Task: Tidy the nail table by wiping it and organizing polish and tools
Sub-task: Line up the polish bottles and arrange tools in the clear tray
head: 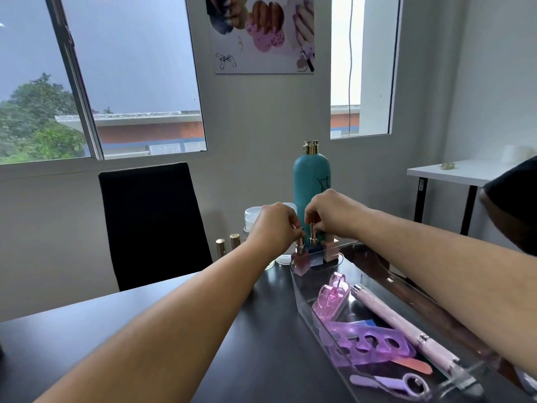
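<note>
At the near right of the dark table (203,330) a long clear tray (302,309) runs away toward the far side. Its near end holds a lilac ring-handled tool (389,383), an orange nail file (415,365), a purple toe separator (374,341) and a long pale pink pen-shaped tool (406,327) lying lengthwise along the right side. Just beyond them sits a pink translucent clip (331,301).

At the tray's far end three bottles stand upright in a row: a pink polish bottle (300,261) on the left, a dark blue polish bottle (315,254) in the middle, a peach polish bottle (331,251) on the right. The left hand (276,225) pinches the cap of the pink polish bottle with curled fingertips. The right hand (328,210) pinches the gold cap of the dark blue polish bottle from above.

Just behind the hands stands a tall teal bottle (311,181) with a gold cap. To its left are a clear lidded jar (255,216) and two gold caps (234,239) — the bottles under them are hidden by the left wrist. Beyond the table's far edge a black chair (151,222) stands before a window (116,82), and a nail poster (261,33) hangs on the wall.
</note>
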Available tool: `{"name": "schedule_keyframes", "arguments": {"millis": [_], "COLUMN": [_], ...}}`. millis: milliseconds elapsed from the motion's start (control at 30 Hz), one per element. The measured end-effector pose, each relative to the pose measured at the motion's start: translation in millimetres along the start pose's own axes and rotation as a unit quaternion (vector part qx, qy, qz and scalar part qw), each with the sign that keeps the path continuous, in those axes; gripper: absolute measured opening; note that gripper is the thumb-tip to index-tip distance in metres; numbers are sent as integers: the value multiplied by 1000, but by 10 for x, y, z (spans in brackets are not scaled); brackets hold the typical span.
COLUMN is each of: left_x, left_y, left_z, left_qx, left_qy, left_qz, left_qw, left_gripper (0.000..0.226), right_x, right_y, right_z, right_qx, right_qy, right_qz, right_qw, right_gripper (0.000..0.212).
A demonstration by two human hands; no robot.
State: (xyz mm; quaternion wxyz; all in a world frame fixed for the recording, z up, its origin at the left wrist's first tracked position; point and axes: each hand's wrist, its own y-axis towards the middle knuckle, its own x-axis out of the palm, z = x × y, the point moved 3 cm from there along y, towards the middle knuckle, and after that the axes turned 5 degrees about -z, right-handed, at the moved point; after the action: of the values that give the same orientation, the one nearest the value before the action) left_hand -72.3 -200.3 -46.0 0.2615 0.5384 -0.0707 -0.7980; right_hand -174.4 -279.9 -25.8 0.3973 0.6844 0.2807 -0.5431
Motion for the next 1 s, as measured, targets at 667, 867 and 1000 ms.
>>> {"name": "schedule_keyframes", "arguments": {"millis": [667, 867, 1000], "left_x": [157, 165, -77], "left_y": [110, 92, -23], "left_z": [-82, -103, -61], "left_qx": [38, 47, 63], "left_qy": [-25, -28, -34], "left_qz": [17, 25, 70], "left_qw": [999, 998, 995], "left_gripper": [15, 24, 27], "right_x": [-13, -32, -177], "right_y": [40, 15, -41], "right_z": [102, 92, 54], "right_qx": [-1, -1, -7], "right_qy": [24, 28, 34], "right_qz": [1, 1, 26], "right_qw": [1000, 1000, 999], "right_gripper": [20, 22, 23]}}
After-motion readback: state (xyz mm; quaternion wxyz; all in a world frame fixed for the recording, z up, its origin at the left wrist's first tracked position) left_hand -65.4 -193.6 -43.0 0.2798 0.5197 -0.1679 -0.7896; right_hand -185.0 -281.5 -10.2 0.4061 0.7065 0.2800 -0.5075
